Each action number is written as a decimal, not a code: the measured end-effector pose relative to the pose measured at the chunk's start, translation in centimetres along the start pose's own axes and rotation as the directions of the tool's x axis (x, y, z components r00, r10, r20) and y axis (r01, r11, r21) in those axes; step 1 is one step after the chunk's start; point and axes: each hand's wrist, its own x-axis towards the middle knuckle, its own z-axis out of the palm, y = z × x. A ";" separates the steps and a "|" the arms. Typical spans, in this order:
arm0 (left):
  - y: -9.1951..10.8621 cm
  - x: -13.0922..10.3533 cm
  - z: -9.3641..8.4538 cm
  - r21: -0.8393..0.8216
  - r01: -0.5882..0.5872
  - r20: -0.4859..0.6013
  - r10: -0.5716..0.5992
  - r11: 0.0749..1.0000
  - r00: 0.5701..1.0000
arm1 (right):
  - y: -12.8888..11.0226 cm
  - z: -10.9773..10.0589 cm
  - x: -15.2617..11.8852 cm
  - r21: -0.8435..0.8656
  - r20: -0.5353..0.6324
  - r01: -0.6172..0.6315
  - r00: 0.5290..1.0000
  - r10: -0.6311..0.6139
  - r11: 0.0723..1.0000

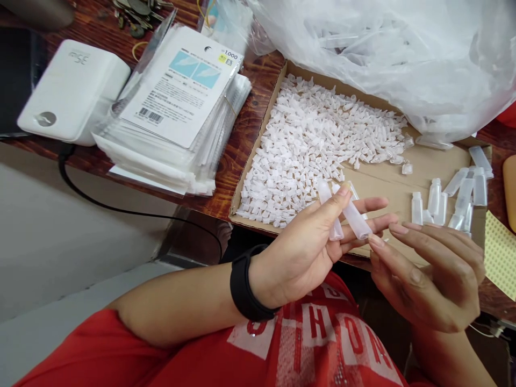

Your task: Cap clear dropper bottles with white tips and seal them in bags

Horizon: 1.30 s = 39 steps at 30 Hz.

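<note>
My left hand [306,252], with a black band on its wrist, holds a few small translucent plastic bottles over the tray's front edge. One bottle [355,217] slants across the fingers under my thumb, and another bottle [335,228] lies beside it in the palm. A third is partly hidden behind them. Close to the right of these is my right hand [431,269], its thumb by the bottle's base and its thumb and forefinger apart. A tiny white bit shows between those fingertips, too small to name. Below them, the cardboard tray [387,185] contains a heap of small white nozzle pieces [298,145].
Several upright and tipped bottles [434,198] stand at the tray's right end. A large clear plastic bag [382,64] overhangs the back. Left are a stack of packaged cards [169,97], a white power bank [72,91] with a black cable [121,208], and keys [139,16].
</note>
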 end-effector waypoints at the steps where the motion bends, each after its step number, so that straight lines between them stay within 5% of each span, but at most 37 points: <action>1: 0.0 0.0 0.0 0.002 0.001 0.003 -0.001 1.000 1.000 | 0.0 0.1 0.0 0.005 -0.008 0.006 1.000 -0.006 1.000; 9: -0.1 -0.1 -0.5 -0.003 -0.009 0.047 0.009 1.000 0.999 | 0.1 0.8 -0.5 -0.066 -0.048 0.022 0.999 -0.025 0.998; 21: -0.3 -0.3 -0.9 0.032 -0.001 0.088 -0.002 0.999 0.996 | -0.1 0.5 -0.8 0.042 -0.015 0.002 1.000 -0.002 0.999; 33: -0.3 -0.3 -0.6 0.004 -0.028 0.049 0.028 1.000 0.998 | -1.1 0.4 0.5 0.241 0.020 -0.124 0.992 0.123 0.962; 39: -0.3 -0.2 -0.6 0.034 0.020 0.017 -0.021 0.999 1.000 | -1.6 1.0 0.8 0.207 -0.005 -0.232 0.971 0.238 0.950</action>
